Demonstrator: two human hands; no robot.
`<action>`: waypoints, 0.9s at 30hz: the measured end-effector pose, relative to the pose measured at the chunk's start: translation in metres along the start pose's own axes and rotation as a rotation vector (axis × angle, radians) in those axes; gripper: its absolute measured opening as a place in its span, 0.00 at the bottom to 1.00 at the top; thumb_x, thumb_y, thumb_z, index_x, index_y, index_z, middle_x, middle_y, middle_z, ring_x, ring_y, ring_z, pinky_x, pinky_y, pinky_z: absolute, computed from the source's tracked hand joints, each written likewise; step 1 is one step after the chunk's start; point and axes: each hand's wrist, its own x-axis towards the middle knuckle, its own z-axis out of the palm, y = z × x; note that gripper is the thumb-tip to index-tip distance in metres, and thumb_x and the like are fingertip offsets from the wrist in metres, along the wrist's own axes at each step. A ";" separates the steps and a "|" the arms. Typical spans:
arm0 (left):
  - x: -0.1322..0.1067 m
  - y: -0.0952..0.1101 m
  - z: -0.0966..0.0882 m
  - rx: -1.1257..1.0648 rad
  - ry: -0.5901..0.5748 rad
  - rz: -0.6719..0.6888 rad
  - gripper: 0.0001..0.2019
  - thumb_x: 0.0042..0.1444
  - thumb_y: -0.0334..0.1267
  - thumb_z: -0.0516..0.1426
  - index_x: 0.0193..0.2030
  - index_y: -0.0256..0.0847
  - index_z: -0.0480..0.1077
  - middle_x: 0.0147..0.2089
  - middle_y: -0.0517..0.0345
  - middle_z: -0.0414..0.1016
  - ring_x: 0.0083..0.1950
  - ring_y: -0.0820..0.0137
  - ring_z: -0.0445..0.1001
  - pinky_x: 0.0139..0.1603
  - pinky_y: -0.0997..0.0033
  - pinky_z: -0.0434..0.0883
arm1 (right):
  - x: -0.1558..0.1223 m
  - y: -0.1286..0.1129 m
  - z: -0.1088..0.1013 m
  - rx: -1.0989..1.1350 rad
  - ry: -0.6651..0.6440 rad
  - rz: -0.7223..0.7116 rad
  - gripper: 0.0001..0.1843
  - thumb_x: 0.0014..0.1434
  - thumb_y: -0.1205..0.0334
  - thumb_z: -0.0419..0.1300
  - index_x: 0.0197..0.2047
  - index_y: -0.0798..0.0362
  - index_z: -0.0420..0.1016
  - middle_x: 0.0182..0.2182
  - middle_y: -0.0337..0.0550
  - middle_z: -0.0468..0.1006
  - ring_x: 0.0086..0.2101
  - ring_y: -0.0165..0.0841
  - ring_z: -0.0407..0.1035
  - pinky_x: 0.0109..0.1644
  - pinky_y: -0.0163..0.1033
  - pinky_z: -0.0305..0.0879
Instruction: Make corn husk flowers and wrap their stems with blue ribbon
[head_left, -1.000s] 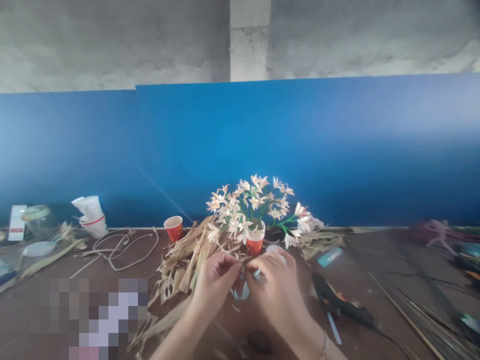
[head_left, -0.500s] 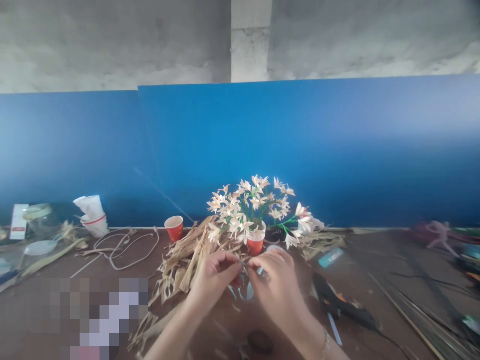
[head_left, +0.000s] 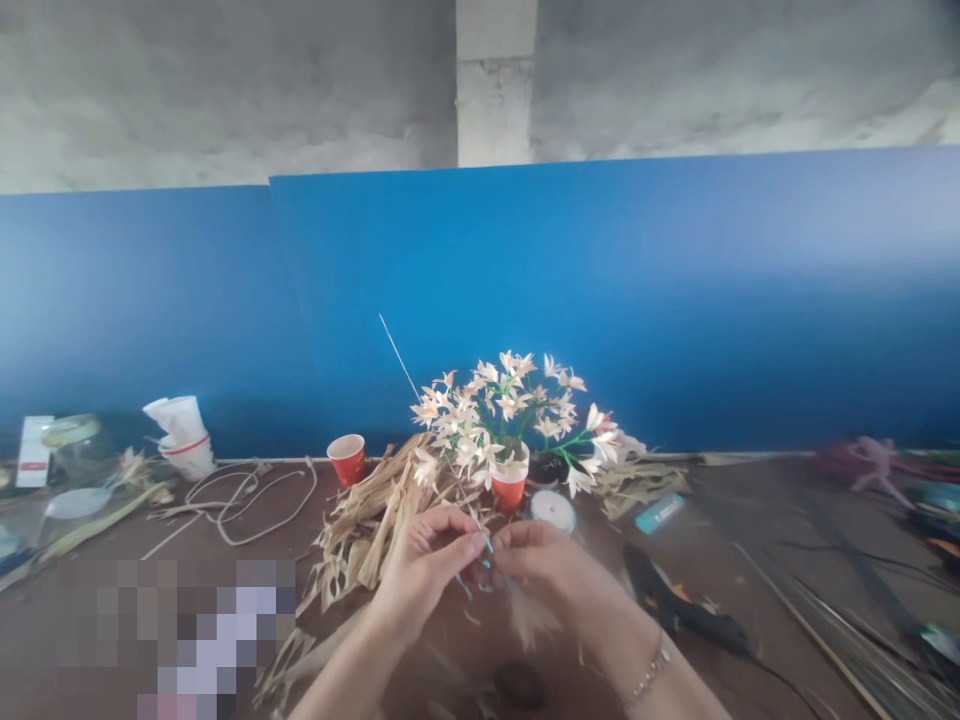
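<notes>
My left hand [head_left: 427, 560] and my right hand [head_left: 555, 575] meet low in the middle, fingertips pinched together. Between them runs a thin wire stem [head_left: 409, 375] that slants up and to the left past the flowers. A pale husk piece [head_left: 529, 620] hangs under my right hand, blurred. Just beyond my hands stands a red paper cup [head_left: 510, 488] full of cream husk flowers [head_left: 506, 410]. A white tape roll [head_left: 553, 509] lies to the right of the cup.
A heap of dry husks [head_left: 367, 520] lies left of my hands. A black glue gun [head_left: 679, 605] rests to the right, thin sticks [head_left: 832, 640] beyond it. A second red cup [head_left: 347, 457], a cord [head_left: 251, 495] and white cups [head_left: 181, 430] sit toward the blue wall [head_left: 600, 300].
My right hand has turned over and dropped slightly, uncovering the tape roll. The thin wire now stands up to the left above the flowers. A husk piece now hangs below my right hand.
</notes>
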 end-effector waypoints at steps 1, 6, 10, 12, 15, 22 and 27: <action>0.000 0.000 0.000 0.011 0.014 -0.002 0.10 0.46 0.40 0.65 0.24 0.36 0.71 0.18 0.61 0.73 0.20 0.75 0.70 0.23 0.78 0.65 | 0.000 -0.001 0.002 -0.043 0.039 -0.004 0.07 0.48 0.62 0.64 0.23 0.58 0.75 0.22 0.39 0.75 0.24 0.26 0.65 0.32 0.33 0.58; 0.003 -0.005 -0.001 0.081 0.099 0.004 0.10 0.46 0.41 0.64 0.23 0.37 0.70 0.15 0.63 0.71 0.18 0.76 0.68 0.24 0.77 0.64 | -0.004 -0.007 0.015 -0.518 0.305 -0.189 0.04 0.49 0.63 0.62 0.29 0.54 0.76 0.26 0.40 0.77 0.28 0.31 0.68 0.33 0.35 0.61; 0.006 -0.009 -0.003 0.138 0.102 0.035 0.09 0.47 0.40 0.63 0.24 0.37 0.71 0.16 0.62 0.72 0.19 0.75 0.69 0.23 0.77 0.65 | -0.007 -0.003 0.022 -0.929 0.518 -0.463 0.03 0.49 0.67 0.61 0.25 0.51 0.74 0.24 0.39 0.77 0.30 0.35 0.69 0.39 0.40 0.60; 0.007 -0.008 -0.005 0.147 0.081 0.028 0.08 0.45 0.39 0.64 0.25 0.37 0.72 0.18 0.62 0.73 0.21 0.74 0.70 0.24 0.76 0.67 | -0.007 0.001 0.022 -1.052 0.569 -0.574 0.06 0.51 0.68 0.60 0.25 0.51 0.73 0.24 0.38 0.77 0.30 0.35 0.69 0.42 0.42 0.57; 0.008 -0.005 -0.008 0.107 0.059 -0.042 0.09 0.41 0.39 0.67 0.26 0.36 0.74 0.20 0.60 0.76 0.23 0.73 0.73 0.27 0.75 0.70 | -0.006 0.007 0.019 -1.152 0.587 -0.693 0.07 0.54 0.70 0.58 0.27 0.50 0.72 0.24 0.36 0.77 0.29 0.33 0.69 0.46 0.44 0.54; 0.007 -0.004 -0.007 0.001 0.094 -0.171 0.16 0.37 0.44 0.68 0.25 0.36 0.70 0.17 0.62 0.73 0.19 0.74 0.72 0.21 0.78 0.68 | -0.005 0.009 0.017 -1.245 0.606 -0.775 0.07 0.54 0.72 0.58 0.28 0.50 0.70 0.24 0.34 0.75 0.28 0.31 0.68 0.50 0.45 0.50; 0.008 0.000 -0.007 0.097 0.091 -0.072 0.12 0.40 0.41 0.67 0.25 0.36 0.72 0.17 0.62 0.73 0.20 0.76 0.71 0.23 0.78 0.68 | -0.007 0.007 0.019 -1.229 0.616 -0.756 0.07 0.54 0.71 0.59 0.27 0.50 0.71 0.24 0.34 0.75 0.29 0.32 0.68 0.49 0.45 0.51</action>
